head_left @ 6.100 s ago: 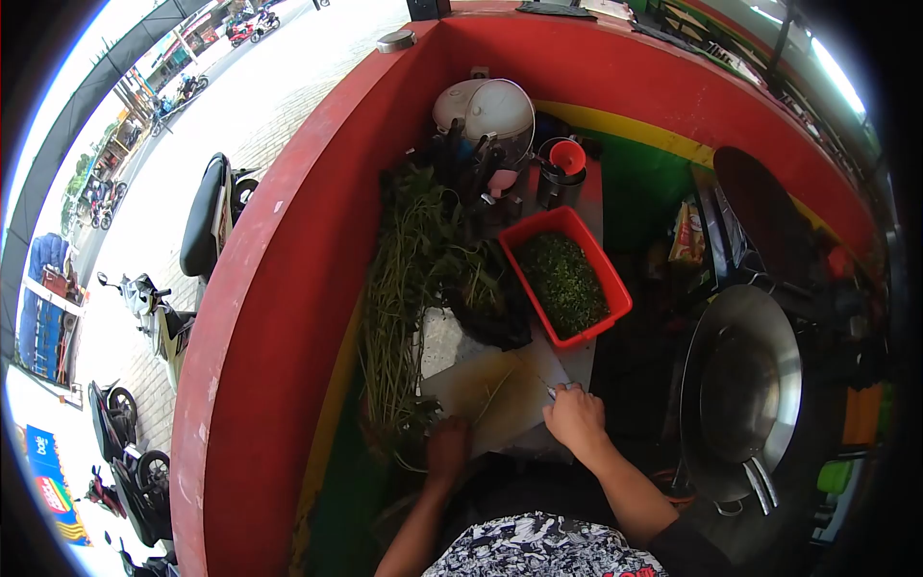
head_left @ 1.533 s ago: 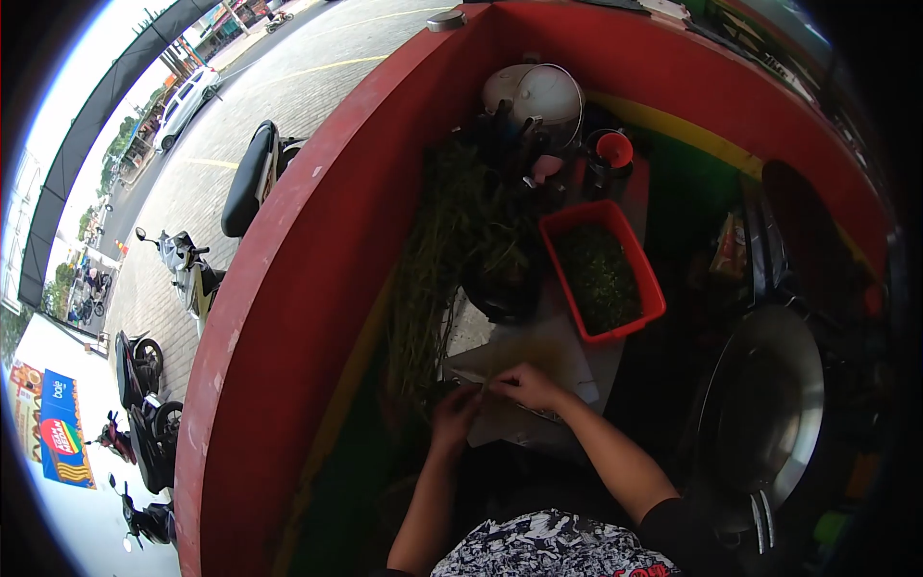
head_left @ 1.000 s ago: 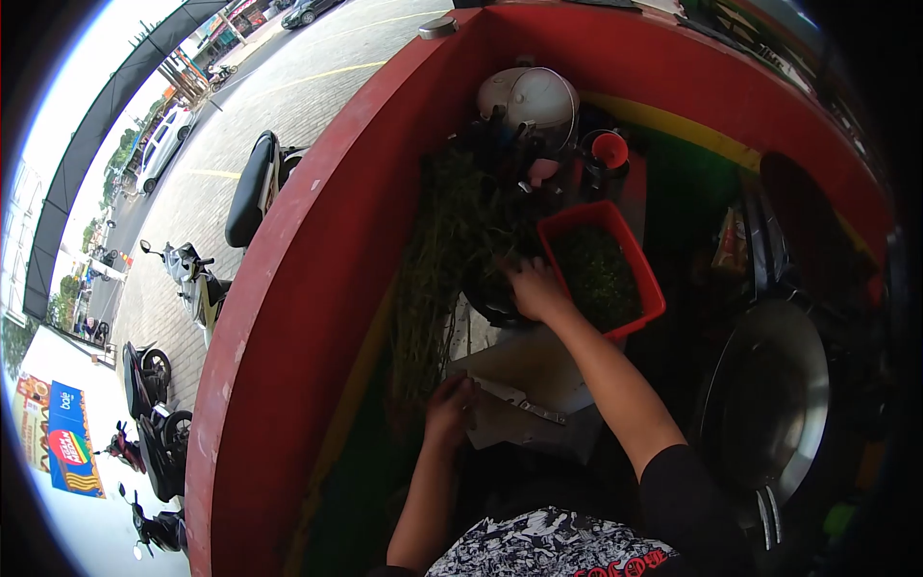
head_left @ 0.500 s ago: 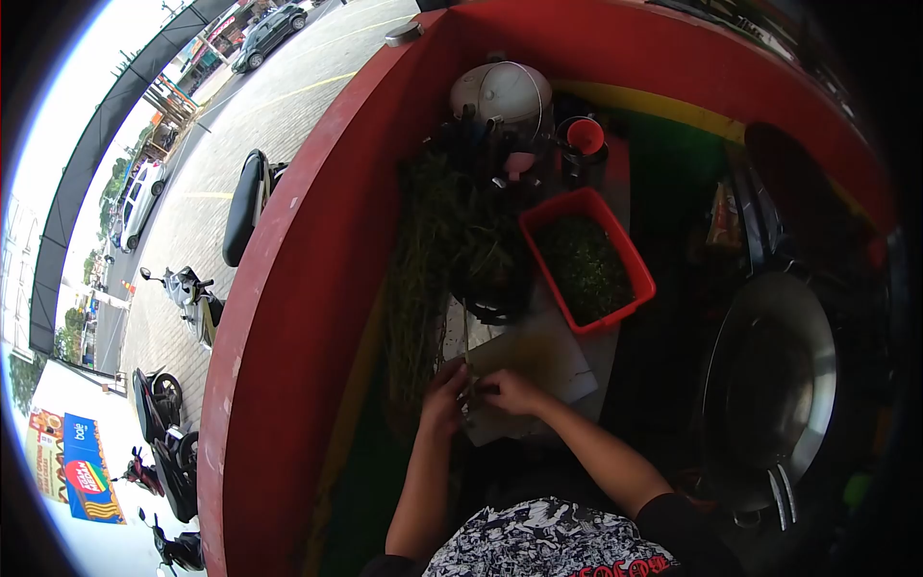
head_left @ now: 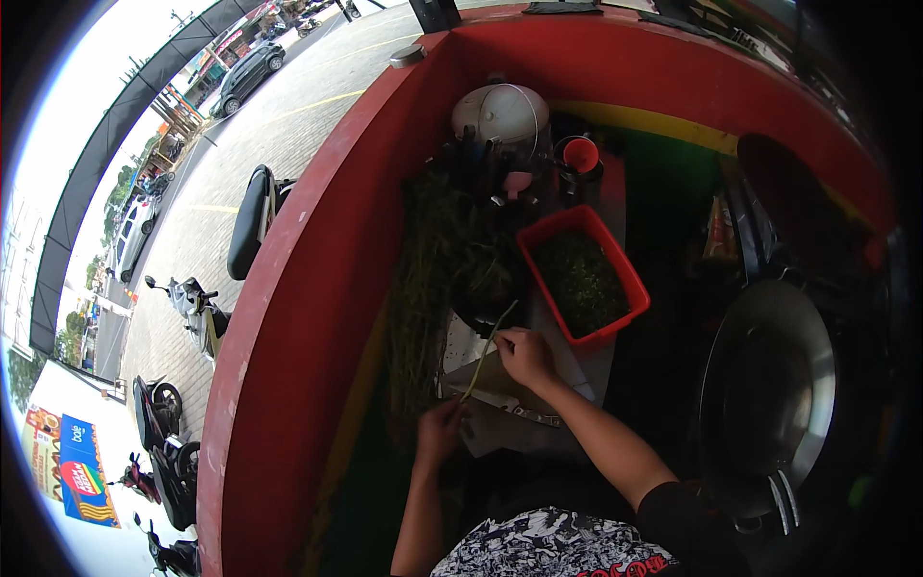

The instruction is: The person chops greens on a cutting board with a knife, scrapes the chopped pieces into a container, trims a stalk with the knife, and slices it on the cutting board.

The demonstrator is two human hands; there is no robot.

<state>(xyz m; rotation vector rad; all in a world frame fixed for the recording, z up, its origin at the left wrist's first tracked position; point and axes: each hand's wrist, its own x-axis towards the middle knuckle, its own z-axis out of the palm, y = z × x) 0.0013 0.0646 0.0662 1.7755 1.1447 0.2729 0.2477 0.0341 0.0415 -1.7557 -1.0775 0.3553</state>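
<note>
A thin green stem (head_left: pixel 487 354) runs slantwise over the cutting board. Its lower end is pinched by my left hand (head_left: pixel 440 428), at the board's left front. My right hand (head_left: pixel 525 357) is closed near the stem's upper part, its fingertips touching it. A knife (head_left: pixel 514 407) lies on the cutting board (head_left: pixel 565 370) below my right hand. Long leafy stems (head_left: pixel 418 288) are heaped along the left, next to a dark bag (head_left: pixel 481 313). Chopped greens (head_left: pixel 580 279) fill much of the red basin (head_left: pixel 630 322) at the right.
A big metal wok (head_left: pixel 769 385) stands at the right. Behind the greens are a white lidded pot (head_left: pixel 505 113) and a red funnel (head_left: pixel 581 154). A red wall (head_left: pixel 317 240) curves round the left and back. Motorbikes are parked beyond it.
My right hand left the board for the dark bag, came back beside my left hand, and is now higher along a stem. The knife, earlier in my right hand, lies on the board.
</note>
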